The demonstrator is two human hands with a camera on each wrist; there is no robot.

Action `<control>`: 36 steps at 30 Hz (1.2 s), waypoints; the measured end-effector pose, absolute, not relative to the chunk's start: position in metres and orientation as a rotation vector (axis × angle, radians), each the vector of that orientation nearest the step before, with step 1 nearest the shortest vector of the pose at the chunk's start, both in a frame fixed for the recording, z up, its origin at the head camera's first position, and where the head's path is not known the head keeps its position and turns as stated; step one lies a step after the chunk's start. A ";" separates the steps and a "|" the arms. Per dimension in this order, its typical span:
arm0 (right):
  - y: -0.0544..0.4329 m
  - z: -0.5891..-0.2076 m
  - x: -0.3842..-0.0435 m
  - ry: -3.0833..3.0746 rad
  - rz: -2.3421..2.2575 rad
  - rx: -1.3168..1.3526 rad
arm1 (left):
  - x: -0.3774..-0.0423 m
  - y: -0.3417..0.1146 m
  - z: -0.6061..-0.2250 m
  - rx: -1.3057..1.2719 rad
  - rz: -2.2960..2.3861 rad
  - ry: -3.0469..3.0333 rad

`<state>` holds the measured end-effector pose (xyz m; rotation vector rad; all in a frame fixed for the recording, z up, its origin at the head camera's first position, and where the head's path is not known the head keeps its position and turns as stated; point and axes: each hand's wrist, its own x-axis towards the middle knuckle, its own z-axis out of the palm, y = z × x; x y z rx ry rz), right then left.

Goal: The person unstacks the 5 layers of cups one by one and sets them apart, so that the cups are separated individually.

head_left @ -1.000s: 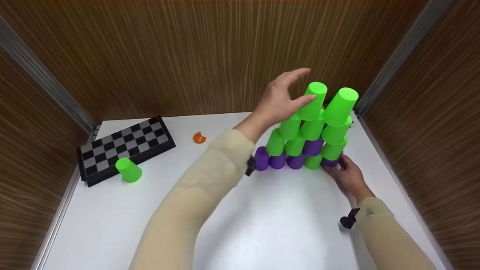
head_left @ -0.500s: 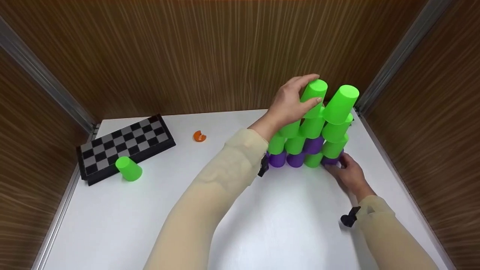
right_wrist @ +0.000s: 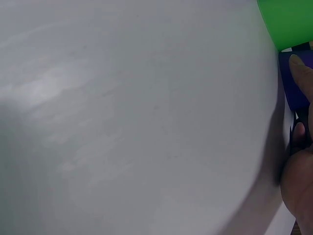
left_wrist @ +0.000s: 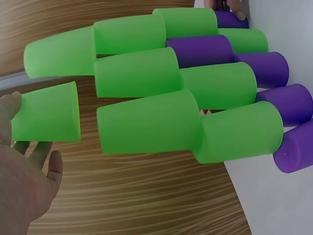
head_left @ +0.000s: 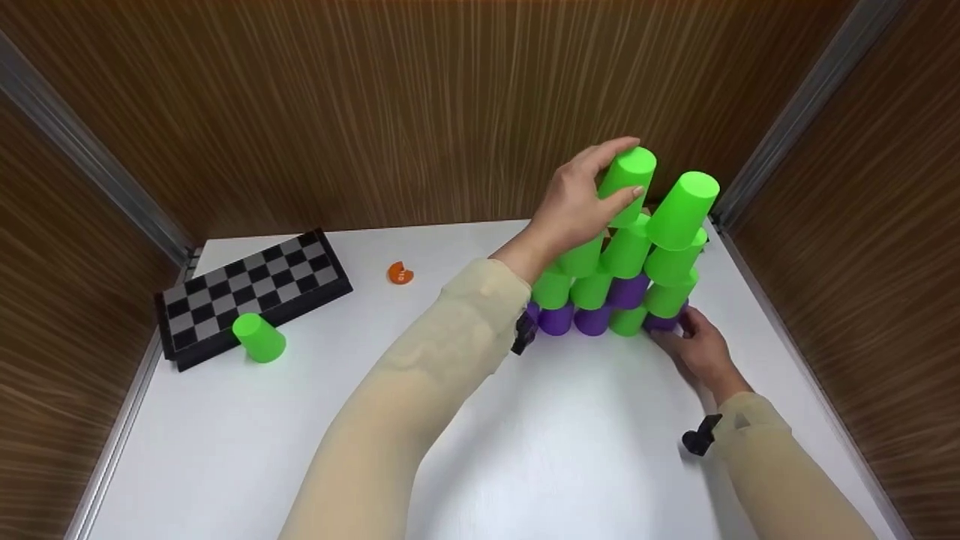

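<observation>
My left hand (head_left: 574,196) grips an upside-down green cup (head_left: 628,180), thumb on its near side and fingers at the far side. In the left wrist view, a gap separates this held cup (left_wrist: 46,112) from the green cups (left_wrist: 142,122) beneath it. Those belong to a stepped wall of inverted cups with more purple ones at the bottom. Another green cup (head_left: 684,211) tops the wall at the right. Low at the right end, my right hand (head_left: 705,349) holds the last purple cup (head_left: 661,322), the thumb across its front.
A single green cup (head_left: 259,339) stands inverted on the white table (head_left: 570,435) at the left, in front of a black-and-grey checkered board (head_left: 251,292). Behind, near the table's middle, lies a small orange piece (head_left: 400,273). Wood-grain panels (head_left: 375,112) enclose the back and sides.
My left hand moved right, took hold of the upper green cup and raised it off the cups below. My right hand stays at the bottom purple cup.
</observation>
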<state>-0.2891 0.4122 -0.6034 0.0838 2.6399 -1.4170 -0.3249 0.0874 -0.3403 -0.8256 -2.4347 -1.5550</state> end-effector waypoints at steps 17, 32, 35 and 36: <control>0.419 -0.601 -0.288 2.637 -1.427 0.073 | -0.303 -0.011 -0.328 -0.673 -1.559 -2.295; 0.425 -0.600 -0.292 2.646 -1.378 0.072 | -0.256 -0.128 -0.380 -0.390 -1.440 -2.310; 0.426 -0.599 -0.292 2.649 -1.376 0.070 | -0.244 -0.150 -0.394 -0.325 -1.435 -2.308; 0.426 -0.599 -0.292 2.650 -1.375 0.070 | -0.240 -0.157 -0.398 -0.302 -1.439 -2.305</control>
